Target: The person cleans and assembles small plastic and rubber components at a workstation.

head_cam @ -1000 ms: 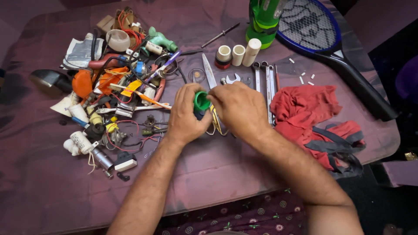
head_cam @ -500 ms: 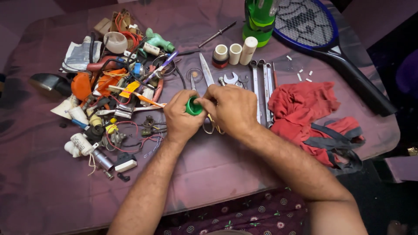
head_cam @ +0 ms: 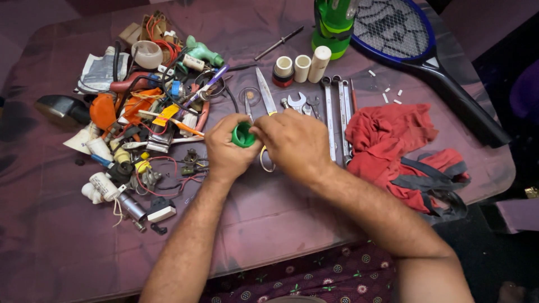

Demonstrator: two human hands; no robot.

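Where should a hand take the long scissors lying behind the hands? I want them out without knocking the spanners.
Grip the scissors by the closed blades, coming from above at the far end: their looped handles lie under the right hand, and the spanners lie alongside to the right.

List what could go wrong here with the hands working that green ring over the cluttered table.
1. Both the left hand and right hand pinch the green ring directly above the open scissors; a slip might bring fingers onto the blades.
2. If dropped, the ring could roll into the heap of wires and parts beside it and be hard to find.
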